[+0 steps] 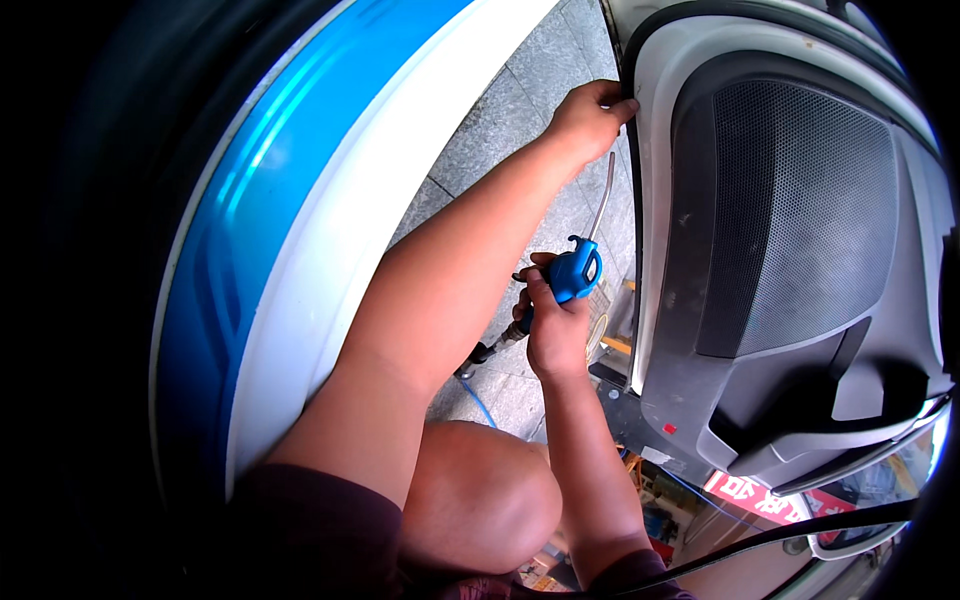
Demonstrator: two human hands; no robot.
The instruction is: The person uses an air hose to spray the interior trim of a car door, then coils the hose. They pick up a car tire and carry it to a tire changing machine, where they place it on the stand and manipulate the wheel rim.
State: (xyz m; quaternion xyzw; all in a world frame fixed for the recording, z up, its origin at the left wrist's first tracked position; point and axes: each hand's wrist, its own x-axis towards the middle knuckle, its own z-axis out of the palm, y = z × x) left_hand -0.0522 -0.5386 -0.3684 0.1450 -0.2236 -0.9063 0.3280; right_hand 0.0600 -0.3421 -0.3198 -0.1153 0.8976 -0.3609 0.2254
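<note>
My left hand (590,120) reaches up to the open vehicle door, its fingers curled on the black rubber seal (627,62) along the door's edge. Below it, my right hand (550,325) grips a blue air blow gun (574,270), whose long thin metal nozzle (605,190) points up toward my left hand. A dark fitting (478,352) and a blue hose (478,398) trail from the gun's lower end. The door's inner panel (790,220) is grey with a perforated insert. My left fingertips are partly hidden at the seal.
A curved blue-and-white body panel (290,220) runs along the left, beside my left arm. Grey paving (470,160) shows between it and the door. My bare knee (480,495) is at the bottom. A red sign (745,492) and some clutter appear at the lower right, crossed by a black strap.
</note>
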